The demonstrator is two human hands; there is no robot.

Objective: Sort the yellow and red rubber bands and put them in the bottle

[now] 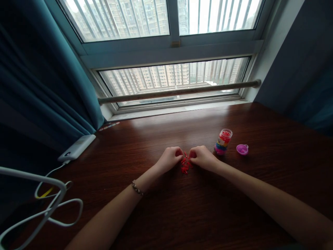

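Observation:
A small heap of red rubber bands [185,166] lies on the dark wooden table [182,208], between my two hands. My left hand [169,159] rests on the table with its fingers curled, the tips touching the red bands. My right hand [202,158] is curled the same way, and its fingertips pinch at the same bands. A bead bracelet [137,188] sits on my left wrist. Just right of my right hand stands a small clear jar [223,141], open, with layers of coloured bands inside. Its pink lid [242,149] lies on the table beside it.
A white power bank [77,147] lies at the table's left edge, with white cables [49,205] looping in front of it. A teal curtain [44,76] hangs on the left. A window with a rail [179,92] runs along the far side.

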